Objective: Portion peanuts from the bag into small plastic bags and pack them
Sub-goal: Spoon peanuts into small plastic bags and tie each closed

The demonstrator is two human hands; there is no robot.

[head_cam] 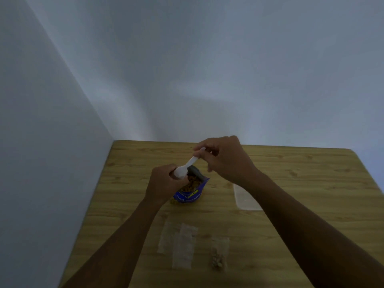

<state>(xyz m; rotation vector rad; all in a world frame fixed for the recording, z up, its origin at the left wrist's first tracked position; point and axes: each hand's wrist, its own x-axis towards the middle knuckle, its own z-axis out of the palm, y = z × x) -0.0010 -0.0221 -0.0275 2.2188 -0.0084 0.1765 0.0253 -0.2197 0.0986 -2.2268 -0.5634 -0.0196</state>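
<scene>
Two hands over blue peanut bag [190,191], upright mid-table [291,183]: left hand [166,183] fingers pressed together on its rim, right hand [224,159] fingers pinching white spoon [187,166] handle end, bowl at the mouth. Risk: high, thin pinch lets spoon twist, nuts spill; bag looks light, may tip w/ a hard dig. One filled small bag [219,254] plus empties [182,246] lie well apart near front edge, so long carry = more drops.

Two bare forearms — no sleeves, left hand [166,183] and right hand [226,159] ungloved.

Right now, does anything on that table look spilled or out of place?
Possibly: a few brownish bits lie on the table at the near-left foot of the blue peanut bag, maybe stray peanuts; too blurred to tell.
</scene>
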